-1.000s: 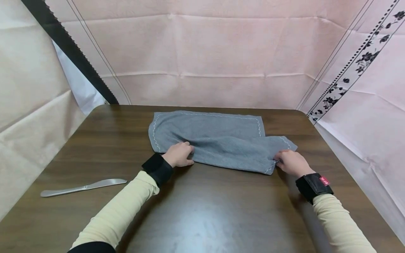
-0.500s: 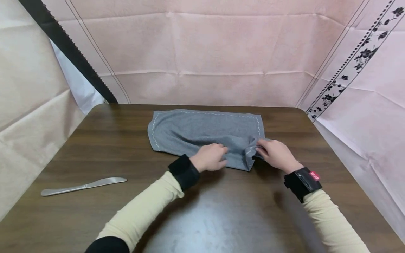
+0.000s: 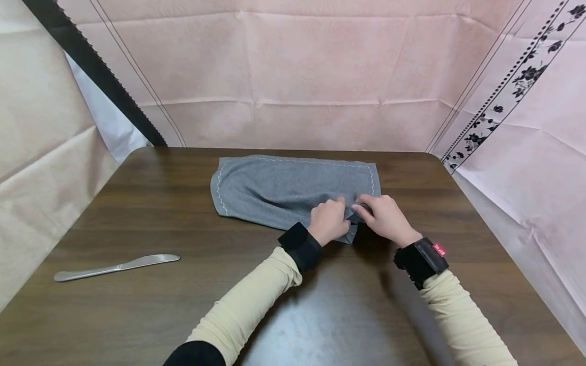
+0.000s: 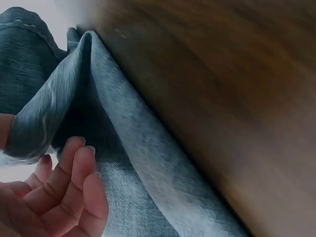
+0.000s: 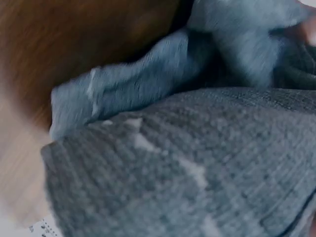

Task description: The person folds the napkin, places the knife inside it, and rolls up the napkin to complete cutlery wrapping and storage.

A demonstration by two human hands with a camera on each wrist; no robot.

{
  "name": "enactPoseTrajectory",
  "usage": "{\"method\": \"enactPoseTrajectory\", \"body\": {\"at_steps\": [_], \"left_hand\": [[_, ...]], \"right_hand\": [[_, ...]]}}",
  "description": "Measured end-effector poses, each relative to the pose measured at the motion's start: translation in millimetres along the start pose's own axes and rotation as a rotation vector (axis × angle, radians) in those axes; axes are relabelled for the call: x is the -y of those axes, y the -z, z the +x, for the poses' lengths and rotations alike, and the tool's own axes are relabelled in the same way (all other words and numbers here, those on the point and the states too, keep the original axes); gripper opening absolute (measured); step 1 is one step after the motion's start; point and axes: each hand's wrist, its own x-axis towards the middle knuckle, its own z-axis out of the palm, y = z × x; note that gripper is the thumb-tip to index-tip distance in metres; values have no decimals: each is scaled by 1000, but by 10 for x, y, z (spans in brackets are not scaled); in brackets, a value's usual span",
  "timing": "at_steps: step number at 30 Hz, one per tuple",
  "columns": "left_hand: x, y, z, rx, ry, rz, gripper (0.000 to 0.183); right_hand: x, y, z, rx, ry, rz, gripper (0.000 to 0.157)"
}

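A grey-blue cloth point(image 3: 293, 178) with white stitching near its edges lies folded towards the back of the table. My right hand point(image 3: 384, 216) pinches its near right part and lifts a fold there. Close beside it, my left hand point(image 3: 327, 221) is at the same fold, thumb and forefinger spread apart. In the left wrist view, loosely bent fingers point(image 4: 81, 185) lie beside the raised fold of cloth point(image 4: 54, 103). The right wrist view is filled by bunched cloth point(image 5: 187, 158), which hides most of the right hand.
A silver table knife point(image 3: 116, 267) lies at the left on the brown wooden table point(image 3: 151, 310). Pale fabric sheets point(image 3: 293, 76) hang behind the table and at both sides.
My right hand has drawn the cloth's right corner leftwards, bunching it. The left hand has slid right along the near edge to meet it. The knife stays put.
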Motion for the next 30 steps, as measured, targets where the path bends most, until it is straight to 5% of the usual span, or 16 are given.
{"method": "enactPoseTrajectory", "body": {"at_steps": [17,24,30], "left_hand": [[265,342,-312,-25,-25,148,11],[710,448,-447,-63,63,177,9],[1068,689,-693,-121,103,236,9]], "right_hand": [[-80,212,-105,-58,41,-115,8],[-246,447,-211,-124,-59,-189,7],[-302,476,-271,-110,-80,-182,5]]}}
